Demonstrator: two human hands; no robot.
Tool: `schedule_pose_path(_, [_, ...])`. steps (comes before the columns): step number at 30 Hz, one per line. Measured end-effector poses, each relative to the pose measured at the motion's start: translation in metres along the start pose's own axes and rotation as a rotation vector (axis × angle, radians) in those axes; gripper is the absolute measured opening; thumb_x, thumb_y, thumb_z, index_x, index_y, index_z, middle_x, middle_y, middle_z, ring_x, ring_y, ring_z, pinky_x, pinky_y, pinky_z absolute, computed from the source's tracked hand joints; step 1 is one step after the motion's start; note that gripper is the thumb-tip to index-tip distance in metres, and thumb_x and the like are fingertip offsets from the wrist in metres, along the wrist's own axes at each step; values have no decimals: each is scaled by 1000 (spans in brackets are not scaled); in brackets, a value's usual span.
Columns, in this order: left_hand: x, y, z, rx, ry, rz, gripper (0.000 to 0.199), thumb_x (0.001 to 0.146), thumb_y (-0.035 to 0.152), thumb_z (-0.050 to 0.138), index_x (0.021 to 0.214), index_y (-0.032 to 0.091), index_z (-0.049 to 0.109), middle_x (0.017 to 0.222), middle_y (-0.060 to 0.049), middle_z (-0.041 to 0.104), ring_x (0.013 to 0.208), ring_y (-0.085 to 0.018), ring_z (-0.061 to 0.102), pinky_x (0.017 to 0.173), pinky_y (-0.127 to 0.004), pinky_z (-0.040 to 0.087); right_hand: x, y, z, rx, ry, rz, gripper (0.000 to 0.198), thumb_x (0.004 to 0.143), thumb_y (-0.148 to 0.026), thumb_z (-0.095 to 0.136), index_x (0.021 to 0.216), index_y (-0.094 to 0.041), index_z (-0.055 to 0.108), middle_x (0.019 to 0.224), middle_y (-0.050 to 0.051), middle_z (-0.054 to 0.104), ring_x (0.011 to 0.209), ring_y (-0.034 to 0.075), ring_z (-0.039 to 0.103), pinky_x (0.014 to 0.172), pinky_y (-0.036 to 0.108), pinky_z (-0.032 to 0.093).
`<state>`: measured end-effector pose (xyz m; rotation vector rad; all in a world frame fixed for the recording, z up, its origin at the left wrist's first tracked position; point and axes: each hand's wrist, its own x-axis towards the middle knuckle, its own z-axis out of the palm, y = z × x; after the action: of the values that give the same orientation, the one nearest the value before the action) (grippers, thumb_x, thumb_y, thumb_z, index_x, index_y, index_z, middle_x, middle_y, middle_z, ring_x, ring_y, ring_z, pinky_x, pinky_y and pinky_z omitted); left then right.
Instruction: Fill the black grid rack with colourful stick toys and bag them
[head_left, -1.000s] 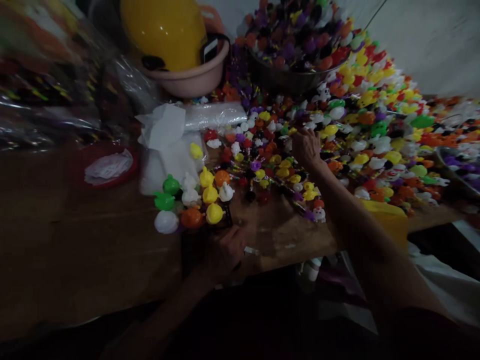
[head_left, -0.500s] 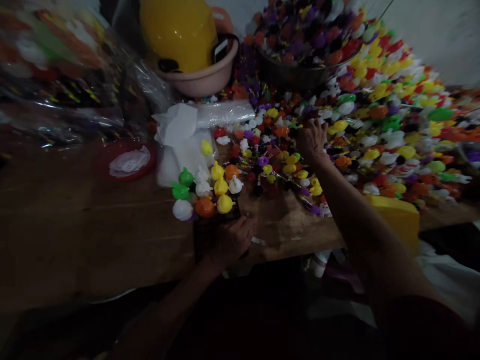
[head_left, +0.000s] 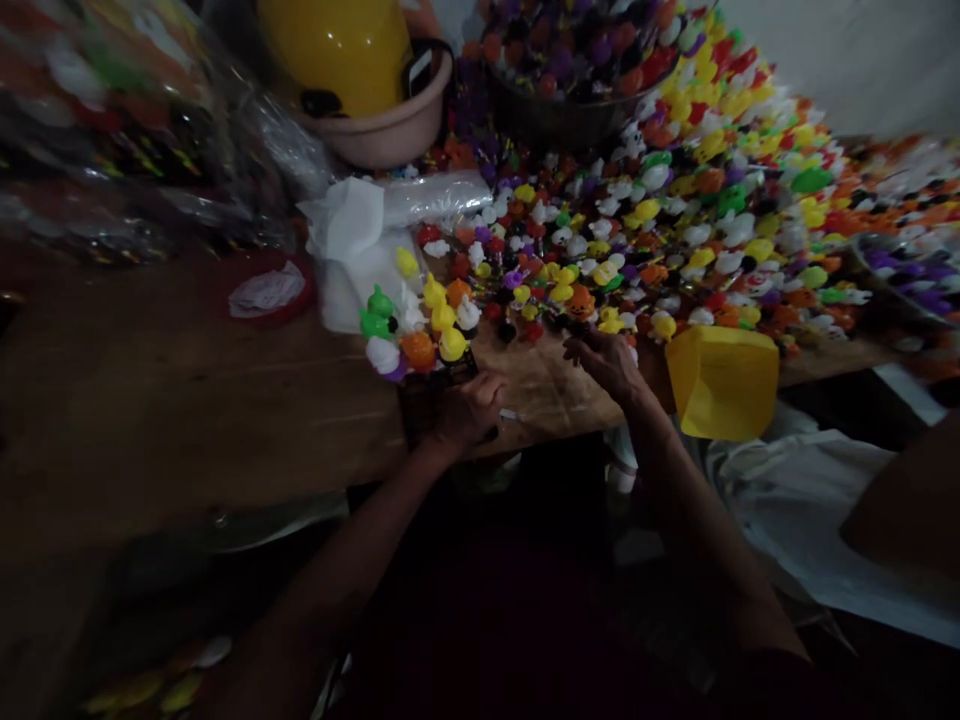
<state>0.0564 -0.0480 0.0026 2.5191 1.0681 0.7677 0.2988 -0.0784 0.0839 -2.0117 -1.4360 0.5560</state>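
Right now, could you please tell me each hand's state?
Left hand: curled, at the black rack; holding cannot be told.
Right hand: near an orange toy; grip cannot be told.

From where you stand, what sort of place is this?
Probably a small workshop: a large heap of small colourful figures covers part of a wooden table, with a roll of clear plastic and a filled clear bag nearby.

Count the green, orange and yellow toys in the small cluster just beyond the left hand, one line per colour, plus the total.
Green toys: 2
Orange toys: 2
Yellow toys: 4, with the one set farthest back included
Total: 8
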Motion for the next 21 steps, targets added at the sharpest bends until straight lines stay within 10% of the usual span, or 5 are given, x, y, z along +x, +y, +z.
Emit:
schedule_pose_path(13, [3,-13,-3,-49,-29,6,23,93,15,49,104,18,69,102,-7,76,95,-20,71,85,-29,54,-45,33,84,371,296,-44,32,81,-53,56,73,-23,56,72,1,55,71,19,54,68,35,47])
schedule_pose_path(21, [8,-25,1,7,-17,-21,18,96,22,49,102,24,66,105,-3,75,98,-20,67,91,-34,49,-38,31,89,397,317,-108,24,88,-41,61,74,-24,52,73,-2,54,74,15,51,73,32,46])
